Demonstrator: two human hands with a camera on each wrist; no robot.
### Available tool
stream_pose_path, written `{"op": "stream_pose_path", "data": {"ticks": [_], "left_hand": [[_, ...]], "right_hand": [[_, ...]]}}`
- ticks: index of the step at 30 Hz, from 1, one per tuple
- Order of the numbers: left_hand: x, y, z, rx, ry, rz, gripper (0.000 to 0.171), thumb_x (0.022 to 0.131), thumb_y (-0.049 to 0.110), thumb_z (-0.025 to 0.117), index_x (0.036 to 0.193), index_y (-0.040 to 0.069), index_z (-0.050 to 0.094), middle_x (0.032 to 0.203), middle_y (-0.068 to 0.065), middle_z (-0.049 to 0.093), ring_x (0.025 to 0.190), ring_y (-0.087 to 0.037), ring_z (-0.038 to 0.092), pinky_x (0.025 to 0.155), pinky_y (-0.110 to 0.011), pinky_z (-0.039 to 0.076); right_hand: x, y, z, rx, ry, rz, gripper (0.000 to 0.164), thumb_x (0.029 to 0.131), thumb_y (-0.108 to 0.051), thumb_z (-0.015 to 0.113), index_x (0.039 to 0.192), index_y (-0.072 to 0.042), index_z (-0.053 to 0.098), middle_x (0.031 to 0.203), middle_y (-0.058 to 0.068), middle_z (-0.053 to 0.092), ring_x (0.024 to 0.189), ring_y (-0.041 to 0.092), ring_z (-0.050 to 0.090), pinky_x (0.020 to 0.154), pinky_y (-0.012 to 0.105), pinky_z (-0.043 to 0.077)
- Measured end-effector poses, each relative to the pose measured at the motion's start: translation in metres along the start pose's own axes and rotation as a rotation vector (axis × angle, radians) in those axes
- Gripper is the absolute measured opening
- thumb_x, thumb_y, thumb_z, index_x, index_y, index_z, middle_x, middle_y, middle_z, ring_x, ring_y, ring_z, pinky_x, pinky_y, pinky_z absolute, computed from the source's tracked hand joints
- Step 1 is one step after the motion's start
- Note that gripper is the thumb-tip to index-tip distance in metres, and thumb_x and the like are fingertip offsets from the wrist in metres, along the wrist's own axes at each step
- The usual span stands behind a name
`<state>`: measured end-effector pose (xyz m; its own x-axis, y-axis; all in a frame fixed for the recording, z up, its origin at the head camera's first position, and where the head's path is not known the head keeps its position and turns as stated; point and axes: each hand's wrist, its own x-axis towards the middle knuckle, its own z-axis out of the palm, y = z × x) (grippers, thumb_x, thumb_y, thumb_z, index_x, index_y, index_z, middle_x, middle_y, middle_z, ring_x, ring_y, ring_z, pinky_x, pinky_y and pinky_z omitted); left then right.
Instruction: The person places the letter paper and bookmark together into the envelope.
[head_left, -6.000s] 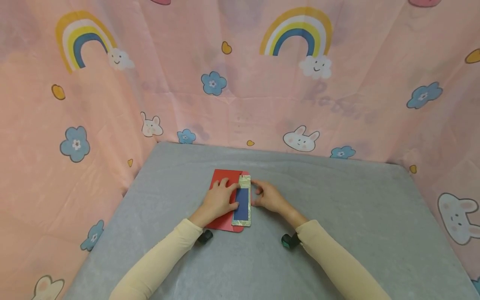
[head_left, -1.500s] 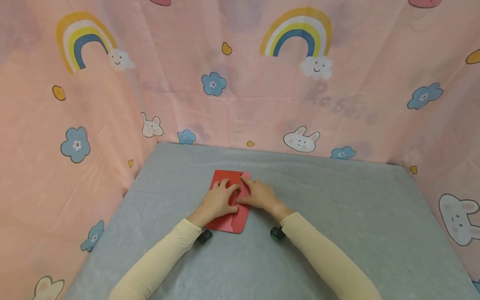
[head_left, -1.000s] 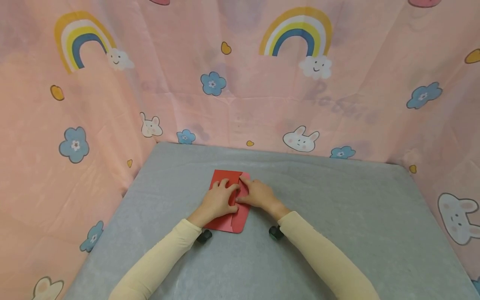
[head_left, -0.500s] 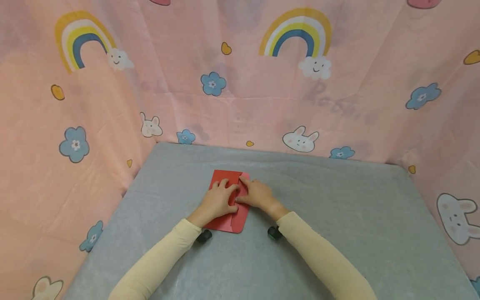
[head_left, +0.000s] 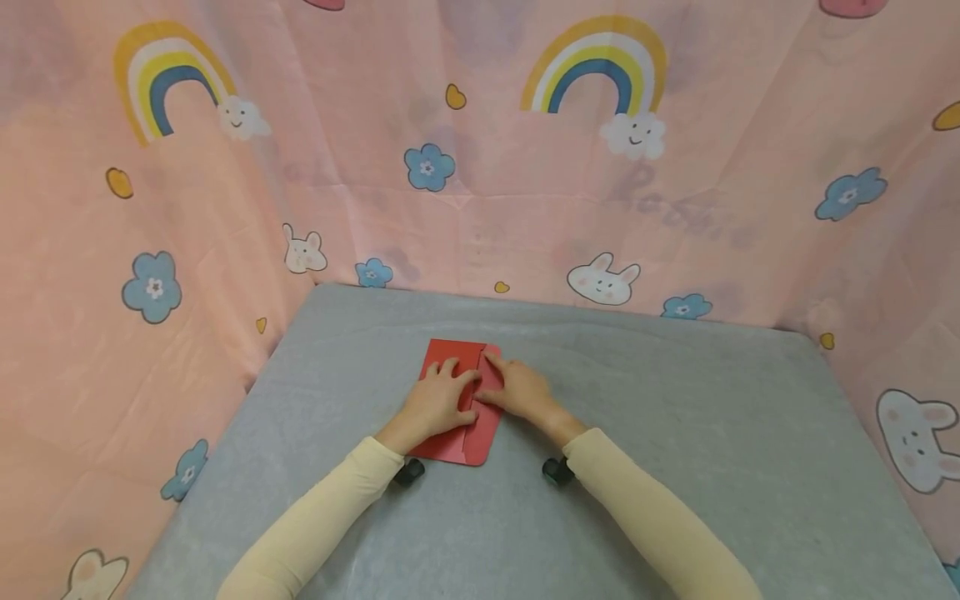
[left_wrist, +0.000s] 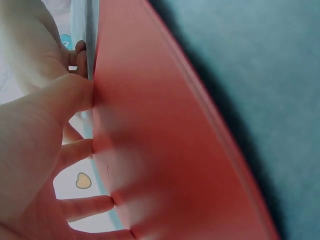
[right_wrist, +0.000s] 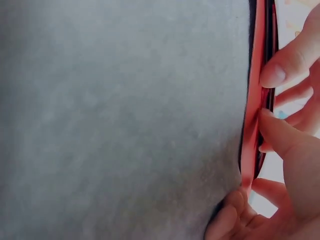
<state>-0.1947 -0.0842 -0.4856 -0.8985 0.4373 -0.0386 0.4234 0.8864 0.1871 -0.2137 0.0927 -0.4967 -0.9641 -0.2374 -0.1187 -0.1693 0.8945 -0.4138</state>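
Observation:
A red envelope lies flat on the table, with its lighter red flap spread out to the right. My left hand rests on its front, fingers spread and thumb reaching to the opening's edge; the left wrist view shows those fingertips touching the red paper. From the right, my right hand lies over the flap, with straight index finger and thumb at the slit. In the right wrist view, dark layers show inside the opening, and the right hand's remaining fingers curl by the flap.
The table wears a grey cloth. A pink curtain with rainbows, rabbits and flowers hangs behind it and at both sides. A dark wrist camera shows under the left wrist, another under the right.
Six seconds ago a pale patterned rectangle with a blue panel lay across the flap; now it is out of sight. My right hand moved left to the slit. Recently the hands have barely moved.

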Motion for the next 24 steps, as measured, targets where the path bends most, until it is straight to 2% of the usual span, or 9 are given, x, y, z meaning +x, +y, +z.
{"op": "stream_pose_path", "data": {"ticks": [2, 3, 6, 9, 11, 18, 24], "left_hand": [[0.0, 0.001, 0.001, 0.014, -0.002, -0.002, 0.063, 0.084, 0.042, 0.073, 0.141, 0.023, 0.053, 0.146, -0.019, 0.046, 0.126, -0.041, 0.049, 0.084, -0.052, 0.057], [0.0, 0.001, 0.001, 0.023, 0.0, -0.003, 0.063, 0.084, 0.042, 0.073, 0.141, 0.024, 0.053, 0.146, -0.019, 0.046, 0.126, -0.041, 0.049, 0.083, -0.052, 0.057], [0.002, 0.003, 0.001, 0.048, -0.007, -0.013, 0.062, 0.085, 0.043, 0.071, 0.141, 0.025, 0.053, 0.147, -0.018, 0.045, 0.126, -0.041, 0.048, 0.082, -0.05, 0.057], [0.003, 0.005, 0.0, 0.072, -0.027, -0.034, 0.062, 0.086, 0.045, 0.07, 0.143, 0.027, 0.051, 0.149, -0.017, 0.043, 0.13, -0.041, 0.046, 0.084, -0.05, 0.057], [0.003, 0.006, -0.001, 0.09, -0.05, -0.052, 0.063, 0.088, 0.047, 0.068, 0.145, 0.029, 0.049, 0.152, -0.017, 0.041, 0.133, -0.041, 0.044, 0.088, -0.051, 0.056], [0.002, 0.007, 0.0, 0.097, -0.072, -0.073, 0.07, 0.089, 0.053, 0.065, 0.151, 0.033, 0.039, 0.156, -0.015, 0.036, 0.139, -0.042, 0.038, 0.101, -0.058, 0.046], [0.001, 0.003, -0.003, 0.023, -0.025, -0.037, 0.072, 0.089, 0.053, 0.065, 0.152, 0.03, 0.039, 0.158, -0.015, 0.034, 0.145, -0.043, 0.03, 0.111, -0.065, 0.033]], "right_hand": [[-0.002, 0.004, -0.002, 0.052, 0.011, -0.021, 0.077, 0.087, -0.045, 0.071, 0.152, -0.016, 0.04, 0.129, 0.019, 0.063, 0.105, 0.03, 0.065, 0.09, 0.047, 0.054], [-0.003, 0.006, -0.003, 0.084, 0.018, -0.034, 0.075, 0.088, -0.042, 0.071, 0.152, -0.015, 0.04, 0.124, 0.019, 0.065, 0.102, 0.029, 0.064, 0.089, 0.046, 0.054], [-0.008, 0.012, -0.009, 0.178, 0.046, -0.07, 0.069, 0.09, -0.031, 0.071, 0.15, -0.012, 0.043, 0.098, 0.014, 0.069, 0.082, 0.022, 0.061, 0.073, 0.037, 0.051], [-0.014, 0.019, -0.014, 0.236, 0.057, -0.094, 0.066, 0.09, -0.024, 0.071, 0.148, -0.011, 0.045, 0.068, 0.006, 0.053, 0.06, 0.016, 0.047, 0.056, 0.028, 0.038], [-0.019, 0.025, -0.017, 0.244, 0.062, -0.116, 0.064, 0.089, -0.022, 0.071, 0.147, -0.011, 0.046, 0.064, 0.002, 0.05, 0.055, 0.012, 0.044, 0.052, 0.025, 0.036], [-0.038, 0.045, -0.027, 0.222, 0.065, -0.151, 0.063, 0.089, -0.019, 0.071, 0.146, -0.009, 0.047, 0.068, 0.001, 0.054, 0.056, 0.009, 0.045, 0.054, 0.024, 0.039], [-0.058, 0.066, -0.04, 0.171, 0.13, -0.181, 0.062, 0.089, -0.02, 0.071, 0.145, -0.008, 0.048, 0.086, 0.007, 0.063, 0.065, 0.012, 0.052, 0.062, 0.028, 0.044]]}}
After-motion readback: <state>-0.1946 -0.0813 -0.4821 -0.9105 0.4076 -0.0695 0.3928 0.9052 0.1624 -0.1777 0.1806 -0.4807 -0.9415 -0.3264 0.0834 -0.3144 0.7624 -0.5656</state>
